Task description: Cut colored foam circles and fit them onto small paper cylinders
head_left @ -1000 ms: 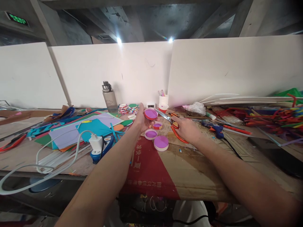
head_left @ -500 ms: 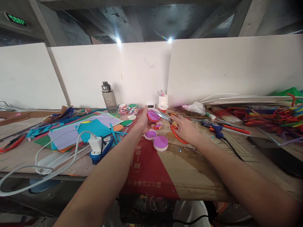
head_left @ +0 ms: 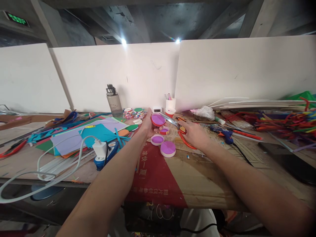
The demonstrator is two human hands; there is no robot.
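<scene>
Red-rimmed purple dish sits in the left hand, raised above the middle of the bench and tilted so that its purple face shows; nothing can be seen lying in it. That hand is partly curled, thumb up on the left edge and fingers around the underside. The right hand is closed around the orange handles of a pair of scissors, whose blades point far left, at the dish's right edge; whether they touch it, I cannot tell.

Just nearer lie three more round pieces: a small red ring with a purple inside, a shallow white-rimmed dish with a purple floor, and, nearest, a white-sided disc with a flat purple top. They rest on red and brown cardboard.

Farther off, by the white panel, white paper cups hold several pens; a red-and-white cup stands just nearer, its contents unclear. To the left is a grey translucent bottle, lid on. To the right, crumpled clear plastic sits in a shallow dark tray.
</scene>
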